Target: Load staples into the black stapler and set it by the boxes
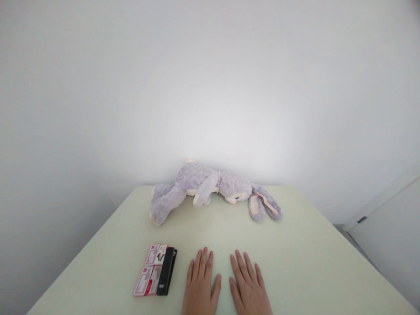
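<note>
My left hand point(201, 284) lies flat on the pale green table point(288, 253), palm down with fingers spread. Beside it, also palm down and flat, rests my right hand point(247, 284); neither holds anything. Just left of my left hand is a black stapler point(166, 271), lying lengthwise away from me. Small pink-and-white boxes point(149, 271) sit against the stapler's left side, one bearing a picture of a stapler. Beyond both hands, a grey plush rabbit point(200, 181) lies on its side, its long ears toward the right.
A plain white wall point(210, 87) rises behind the table's far edge, close to the plush rabbit. To the right, past the table's side edge, stands a white door point(393, 232) with a small dark fitting point(362, 219).
</note>
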A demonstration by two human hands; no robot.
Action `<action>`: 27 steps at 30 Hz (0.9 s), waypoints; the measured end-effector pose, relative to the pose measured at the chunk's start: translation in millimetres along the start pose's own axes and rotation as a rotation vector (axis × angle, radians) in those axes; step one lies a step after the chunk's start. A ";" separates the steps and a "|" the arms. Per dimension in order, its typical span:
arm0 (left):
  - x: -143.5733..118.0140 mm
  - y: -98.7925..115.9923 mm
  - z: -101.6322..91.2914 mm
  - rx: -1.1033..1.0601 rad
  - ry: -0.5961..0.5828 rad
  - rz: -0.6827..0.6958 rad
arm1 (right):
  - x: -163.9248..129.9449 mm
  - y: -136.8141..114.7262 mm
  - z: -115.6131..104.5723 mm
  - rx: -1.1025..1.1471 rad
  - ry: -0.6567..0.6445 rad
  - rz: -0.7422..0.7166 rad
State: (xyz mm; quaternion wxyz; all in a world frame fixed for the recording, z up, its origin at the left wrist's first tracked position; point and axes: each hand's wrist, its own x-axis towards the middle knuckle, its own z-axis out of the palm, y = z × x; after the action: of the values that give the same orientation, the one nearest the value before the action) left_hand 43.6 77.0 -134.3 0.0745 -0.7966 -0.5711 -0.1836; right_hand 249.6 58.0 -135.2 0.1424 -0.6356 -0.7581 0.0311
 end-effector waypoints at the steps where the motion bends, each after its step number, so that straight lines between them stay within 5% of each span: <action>1: 0.1 0.1 0.2 0.003 -0.002 -0.001 | 0.0 0.1 -0.1 0.000 -0.005 0.000; 27: -0.5 -1.6 4.3 -0.015 0.002 0.007 | -0.2 0.7 4.2 0.006 0.011 0.005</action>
State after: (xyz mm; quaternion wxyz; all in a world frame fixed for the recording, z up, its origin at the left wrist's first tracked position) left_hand 42.9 78.5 -138.7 0.0700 -0.7990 -0.5667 -0.1884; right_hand 249.1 58.5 -139.4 0.1485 -0.6371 -0.7558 0.0302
